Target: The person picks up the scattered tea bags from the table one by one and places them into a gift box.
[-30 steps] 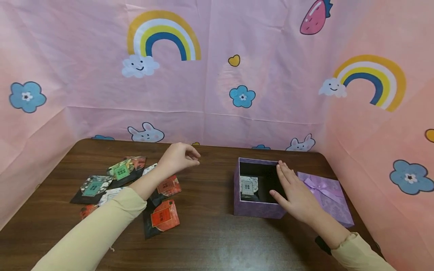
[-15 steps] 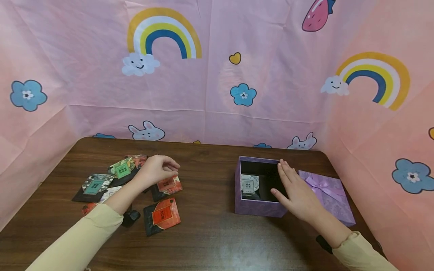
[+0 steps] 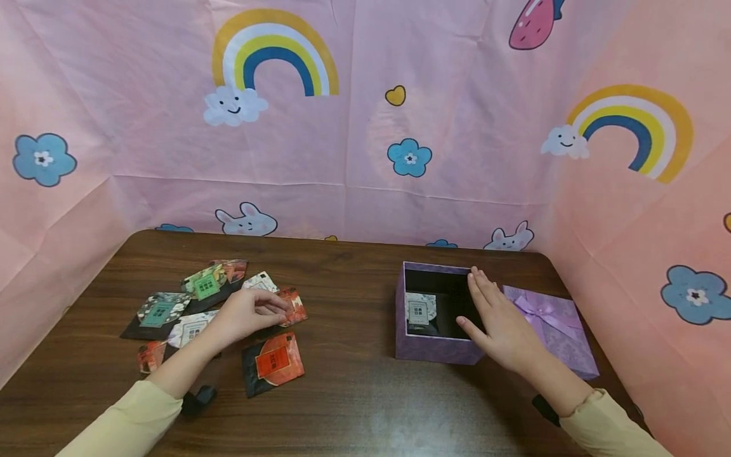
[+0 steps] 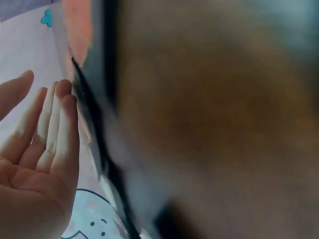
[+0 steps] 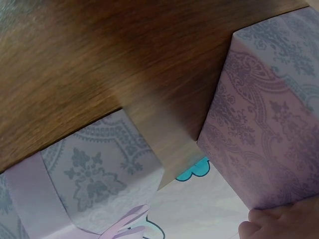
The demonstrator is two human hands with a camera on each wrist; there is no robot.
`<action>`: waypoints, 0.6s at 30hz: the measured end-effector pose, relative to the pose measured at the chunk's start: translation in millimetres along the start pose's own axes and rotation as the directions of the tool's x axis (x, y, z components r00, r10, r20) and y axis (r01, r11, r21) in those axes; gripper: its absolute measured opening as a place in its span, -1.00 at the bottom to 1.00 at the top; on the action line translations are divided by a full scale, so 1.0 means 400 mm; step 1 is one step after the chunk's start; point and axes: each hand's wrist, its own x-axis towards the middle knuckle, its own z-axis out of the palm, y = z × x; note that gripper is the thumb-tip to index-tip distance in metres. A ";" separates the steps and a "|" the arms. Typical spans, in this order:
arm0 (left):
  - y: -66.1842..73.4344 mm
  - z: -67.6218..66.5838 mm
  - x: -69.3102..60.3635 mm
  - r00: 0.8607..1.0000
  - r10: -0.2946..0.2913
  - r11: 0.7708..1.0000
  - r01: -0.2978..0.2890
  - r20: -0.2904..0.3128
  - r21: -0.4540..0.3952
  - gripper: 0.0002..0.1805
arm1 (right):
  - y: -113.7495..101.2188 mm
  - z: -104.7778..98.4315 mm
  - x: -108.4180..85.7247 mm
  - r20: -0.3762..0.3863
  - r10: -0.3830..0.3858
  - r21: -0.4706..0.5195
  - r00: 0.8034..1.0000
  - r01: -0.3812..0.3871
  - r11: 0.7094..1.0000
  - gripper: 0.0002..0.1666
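Observation:
My left hand [image 3: 251, 314] hovers among tea sachets on the left of the table, thumb apart from the fingers. It covers part of an orange sachet [image 3: 294, 306], beside a white-labelled one [image 3: 260, 281]. In the left wrist view, the fingers of the left hand [image 4: 42, 149] are nearly straight, close to the sachets' dark edges; nothing is in its grasp. My right hand [image 3: 505, 327] rests flat-fingered on the right rim of an uncovered purple gift box [image 3: 436, 352]. Inside that box lies one white-labelled sachet [image 3: 419, 311]. Fingertips of the right hand [image 5: 284, 221] touch the box in the right wrist view.
A red-orange sachet [image 3: 273, 363] lies nearest the front. Green [image 3: 205, 285], teal-labelled [image 3: 157, 314] and white [image 3: 191, 329] ones overlap further left. The purple lid [image 3: 554, 330] with its ribbon bow lies right of the box. A pink printed curtain [image 3: 365, 127] surrounds the table.
My left hand has moved left and down from mid-table to the sachets, uncovering the white-labelled one behind it. The right hand stays on the box rim.

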 end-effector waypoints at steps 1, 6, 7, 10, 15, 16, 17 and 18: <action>-0.003 0.002 -0.006 1.000 -0.004 1.000 0.004 -0.002 0.000 -0.80 | 0.000 0.000 0.000 0.000 0.000 0.000 1.000 0.000 1.000 0.01; -0.009 0.008 -0.027 1.000 0.005 1.000 -0.005 -0.013 0.025 -0.81 | 0.000 0.001 0.002 -0.006 0.000 -0.001 1.000 0.000 1.000 0.01; -0.008 0.009 -0.030 1.000 0.008 0.999 -0.007 -0.014 0.032 -0.81 | -0.001 0.001 0.002 -0.006 0.000 0.000 1.000 0.000 1.000 0.01; -0.008 0.011 -0.039 1.000 0.018 0.999 -0.018 0.000 0.043 -0.81 | -0.002 -0.001 0.002 -0.004 -0.001 0.000 1.000 0.001 1.000 0.01; -0.009 0.017 -0.053 0.998 0.041 0.999 -0.043 0.042 0.029 -0.78 | -0.004 -0.004 0.001 0.000 0.000 0.003 1.000 0.000 1.000 0.00; -0.009 0.017 -0.056 0.997 0.050 0.998 -0.051 0.052 0.027 -0.76 | -0.004 -0.004 0.000 0.000 0.000 0.004 1.000 0.000 1.000 0.00; -0.010 0.017 -0.058 0.996 0.061 0.998 -0.063 0.063 0.023 -0.74 | -0.004 -0.004 0.000 -0.001 -0.002 0.005 1.000 0.002 1.000 0.00; -0.010 0.018 -0.060 0.995 0.073 0.997 -0.075 0.073 0.024 -0.72 | -0.003 -0.004 -0.001 -0.003 -0.003 0.005 1.000 0.004 1.000 0.00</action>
